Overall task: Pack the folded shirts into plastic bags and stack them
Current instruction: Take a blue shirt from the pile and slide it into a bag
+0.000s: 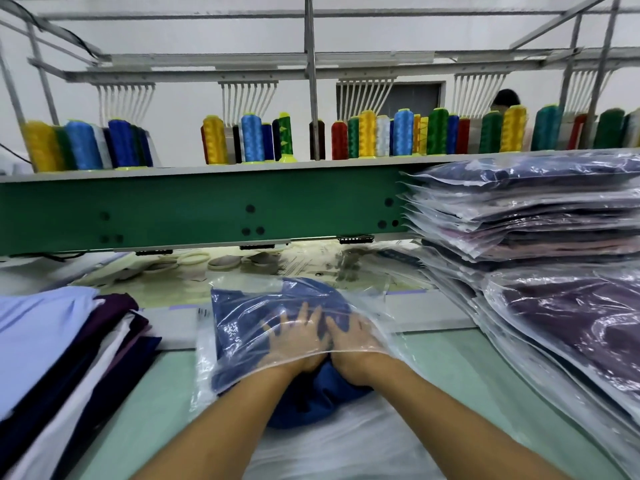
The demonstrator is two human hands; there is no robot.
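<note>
**Pushing the blue shirt fully into its bag**

Both my grips are inside the plastic bag [377, 317], which lies on the surface [450, 368] in front of me. My left grip [294, 337] and right grip [349, 341] are flat with fingers spread, pressing on the blue shirt [311, 403] and clasping nothing. I think I should push evenly toward the far corners, so the soft cloth does not bunch. Its near end sticks out of the mouth. The film is thin, glossy and wrinkled.

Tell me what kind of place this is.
Probably a garment workshop with an embroidery machine: rows of coloured thread cones stand atop a long green metal beam, and a tall stack of shirts in clear plastic bags sits at right.
</note>
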